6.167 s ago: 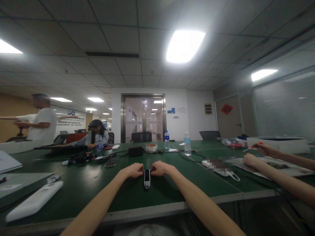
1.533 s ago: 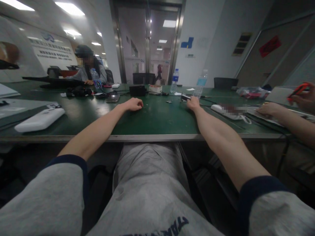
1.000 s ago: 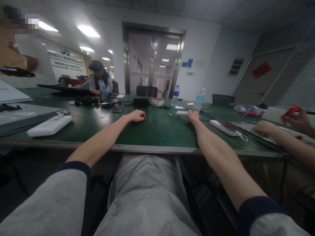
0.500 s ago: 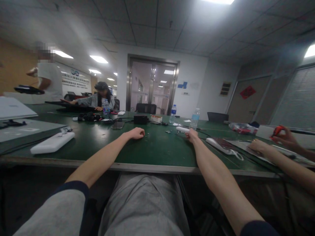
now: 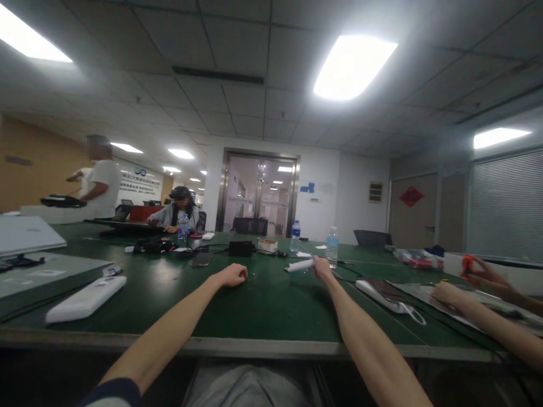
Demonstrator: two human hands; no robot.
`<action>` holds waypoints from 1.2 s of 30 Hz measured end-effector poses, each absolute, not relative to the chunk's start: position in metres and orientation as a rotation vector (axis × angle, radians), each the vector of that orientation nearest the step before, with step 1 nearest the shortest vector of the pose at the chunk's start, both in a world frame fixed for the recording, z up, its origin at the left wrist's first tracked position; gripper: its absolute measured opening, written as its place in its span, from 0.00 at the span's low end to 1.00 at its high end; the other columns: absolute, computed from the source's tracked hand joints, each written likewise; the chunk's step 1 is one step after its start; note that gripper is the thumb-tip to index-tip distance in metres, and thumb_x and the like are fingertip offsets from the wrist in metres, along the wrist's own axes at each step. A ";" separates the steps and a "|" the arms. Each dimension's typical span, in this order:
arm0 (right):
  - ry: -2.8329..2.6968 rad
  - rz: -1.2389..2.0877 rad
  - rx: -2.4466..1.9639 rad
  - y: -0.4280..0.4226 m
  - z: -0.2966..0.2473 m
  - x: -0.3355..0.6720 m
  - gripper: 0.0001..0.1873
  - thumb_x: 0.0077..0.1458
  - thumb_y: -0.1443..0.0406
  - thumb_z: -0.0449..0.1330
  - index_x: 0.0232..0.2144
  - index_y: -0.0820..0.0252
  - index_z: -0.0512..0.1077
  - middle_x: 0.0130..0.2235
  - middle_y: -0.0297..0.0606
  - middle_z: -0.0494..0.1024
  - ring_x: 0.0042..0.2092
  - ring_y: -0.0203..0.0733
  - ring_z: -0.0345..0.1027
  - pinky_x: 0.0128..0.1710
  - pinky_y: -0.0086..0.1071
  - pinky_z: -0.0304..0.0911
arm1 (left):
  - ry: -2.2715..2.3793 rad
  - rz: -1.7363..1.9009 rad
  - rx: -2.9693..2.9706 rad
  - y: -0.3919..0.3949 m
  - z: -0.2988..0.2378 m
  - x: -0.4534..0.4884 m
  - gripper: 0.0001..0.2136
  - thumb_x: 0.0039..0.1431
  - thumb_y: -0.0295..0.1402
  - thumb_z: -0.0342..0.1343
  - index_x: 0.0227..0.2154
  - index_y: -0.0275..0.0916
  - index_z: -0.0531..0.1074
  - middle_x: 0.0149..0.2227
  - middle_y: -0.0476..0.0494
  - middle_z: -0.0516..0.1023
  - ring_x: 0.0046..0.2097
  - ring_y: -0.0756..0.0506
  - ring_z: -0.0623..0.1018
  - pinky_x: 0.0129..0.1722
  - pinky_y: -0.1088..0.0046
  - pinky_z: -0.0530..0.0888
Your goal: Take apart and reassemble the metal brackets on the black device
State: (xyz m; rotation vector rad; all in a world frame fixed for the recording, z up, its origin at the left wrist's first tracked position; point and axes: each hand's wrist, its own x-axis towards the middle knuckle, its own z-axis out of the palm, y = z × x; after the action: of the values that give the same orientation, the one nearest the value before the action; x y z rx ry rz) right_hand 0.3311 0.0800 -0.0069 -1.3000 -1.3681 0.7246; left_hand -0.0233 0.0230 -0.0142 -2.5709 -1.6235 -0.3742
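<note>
The person's right hand [image 5: 322,267] is reaching out over the dark green surface [image 5: 271,316], and its grip is closing around the near end of a slim white elongated device [image 5: 300,264]. That device is lying right of the middle of the surface, its free end pointing left, and a clear plastic bottle with a pale blue label [image 5: 332,249] is standing just beside the hand. The left hand [image 5: 234,275] is resting on the surface, well apart from the device, with its fingers curling inward; whether its grip is holding anything, one cannot tell. Tiny pale bits [image 5: 253,275] are lying just beside it, too small to make out. Behind the left hand, a black rectangular box [image 5: 240,249] and a flat dark phone [image 5: 201,259] are lying, while a long white rounded case [image 5: 87,299] is sitting farther left. At the right, a co-worker's hand [image 5: 479,274] is holding an orange-red object [image 5: 467,264].
</note>
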 end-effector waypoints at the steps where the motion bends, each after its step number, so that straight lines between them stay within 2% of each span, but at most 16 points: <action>1: -1.429 0.707 -1.330 0.079 -0.005 0.326 0.16 0.58 0.60 0.48 0.31 0.64 0.72 0.18 0.41 0.70 0.22 0.42 0.66 0.21 0.33 0.63 | -1.616 -0.375 -2.572 0.024 -0.015 -0.024 0.11 0.50 0.26 0.52 0.37 0.39 0.76 0.37 0.46 0.79 0.39 0.47 0.78 0.38 0.76 0.71; 6: -1.820 0.763 -1.425 0.066 0.002 0.299 0.10 0.51 0.63 0.59 0.22 0.63 0.72 0.17 0.38 0.70 0.19 0.39 0.64 0.22 0.33 0.62 | -1.578 -0.369 -2.575 0.028 -0.016 -0.026 0.11 0.52 0.28 0.52 0.38 0.39 0.76 0.37 0.46 0.79 0.38 0.46 0.78 0.38 0.76 0.71; 9: -2.078 0.793 -1.482 0.052 0.005 0.283 0.11 0.49 0.62 0.63 0.20 0.62 0.71 0.18 0.38 0.71 0.20 0.39 0.65 0.25 0.34 0.65 | -1.558 -0.368 -2.566 0.025 -0.013 -0.024 0.11 0.52 0.28 0.52 0.37 0.40 0.75 0.37 0.46 0.79 0.39 0.47 0.77 0.39 0.75 0.71; 12: -2.291 0.736 -1.481 0.042 0.005 0.274 0.15 0.53 0.58 0.60 0.21 0.63 0.72 0.21 0.40 0.74 0.22 0.40 0.68 0.29 0.37 0.67 | -1.547 -0.378 -2.540 0.020 -0.008 -0.019 0.11 0.52 0.29 0.52 0.38 0.40 0.75 0.38 0.46 0.79 0.40 0.46 0.77 0.40 0.75 0.71; 15: -2.371 0.661 -1.467 0.043 0.005 0.276 0.23 0.59 0.53 0.53 0.24 0.65 0.73 0.26 0.43 0.77 0.27 0.40 0.71 0.36 0.36 0.67 | -1.549 -0.384 -2.522 0.016 -0.005 -0.013 0.11 0.54 0.30 0.52 0.39 0.40 0.75 0.40 0.45 0.78 0.41 0.46 0.76 0.42 0.74 0.71; 18: -2.283 0.469 -1.571 0.056 0.000 0.290 0.24 0.61 0.51 0.50 0.32 0.66 0.74 0.36 0.48 0.78 0.42 0.47 0.72 0.47 0.39 0.63 | -1.574 -0.376 -2.522 0.016 -0.007 -0.006 0.13 0.58 0.35 0.51 0.44 0.38 0.73 0.43 0.41 0.77 0.45 0.44 0.75 0.46 0.71 0.70; 20: -2.199 0.407 -1.677 0.071 -0.010 0.307 0.23 0.59 0.51 0.52 0.41 0.66 0.72 0.50 0.54 0.73 0.56 0.55 0.62 0.57 0.47 0.54 | -1.606 -0.364 -2.522 0.018 -0.011 0.000 0.20 0.60 0.41 0.50 0.51 0.36 0.68 0.50 0.36 0.73 0.51 0.40 0.72 0.51 0.66 0.67; 21: -2.140 0.361 -1.751 0.080 -0.017 0.317 0.26 0.58 0.50 0.53 0.46 0.67 0.70 0.55 0.57 0.67 0.60 0.59 0.55 0.59 0.52 0.48 | -1.614 -0.333 -2.499 0.021 -0.014 0.003 0.23 0.60 0.45 0.49 0.54 0.36 0.65 0.54 0.35 0.70 0.54 0.38 0.70 0.52 0.63 0.67; 24: -2.009 0.094 -1.921 0.110 -0.043 0.348 0.40 0.51 0.42 0.55 0.55 0.66 0.63 0.62 0.59 0.57 0.64 0.64 0.45 0.59 0.60 0.43 | -1.619 -0.227 -2.534 0.034 -0.021 0.011 0.30 0.61 0.52 0.44 0.60 0.38 0.58 0.61 0.35 0.62 0.59 0.35 0.64 0.55 0.58 0.63; 27: -1.992 0.102 -1.935 0.135 -0.065 0.369 0.48 0.49 0.38 0.53 0.60 0.67 0.56 0.65 0.59 0.50 0.65 0.64 0.41 0.60 0.60 0.39 | -1.632 -0.196 -2.605 0.049 -0.026 0.016 0.32 0.62 0.54 0.40 0.62 0.38 0.54 0.64 0.37 0.57 0.62 0.37 0.60 0.59 0.60 0.58; 30: -1.961 0.161 -1.982 0.148 -0.071 0.374 0.52 0.48 0.37 0.51 0.63 0.67 0.50 0.66 0.58 0.47 0.66 0.65 0.36 0.61 0.60 0.33 | -1.665 -0.212 -2.630 0.056 -0.026 0.016 0.32 0.62 0.54 0.39 0.61 0.36 0.55 0.63 0.37 0.58 0.61 0.38 0.61 0.59 0.62 0.58; 33: -1.964 0.198 -1.963 0.155 -0.066 0.369 0.55 0.48 0.35 0.50 0.65 0.66 0.47 0.67 0.57 0.43 0.67 0.63 0.32 0.63 0.57 0.30 | -1.655 -0.189 -2.703 0.055 -0.024 0.015 0.32 0.62 0.54 0.39 0.61 0.37 0.56 0.63 0.38 0.61 0.61 0.40 0.63 0.59 0.64 0.59; 36: -1.956 0.243 -1.957 0.165 -0.059 0.363 0.57 0.47 0.35 0.51 0.65 0.68 0.46 0.67 0.58 0.41 0.67 0.63 0.30 0.64 0.54 0.29 | -1.582 -0.181 -2.764 0.055 -0.021 0.013 0.32 0.63 0.52 0.39 0.62 0.35 0.55 0.64 0.38 0.59 0.63 0.41 0.60 0.61 0.65 0.57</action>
State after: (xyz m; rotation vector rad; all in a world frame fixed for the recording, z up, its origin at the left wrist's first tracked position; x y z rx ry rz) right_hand 0.3625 0.1654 -0.0590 -1.9569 -1.9560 0.2435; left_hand 0.0132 0.0550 -0.0214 -2.7636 -1.5817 -0.1807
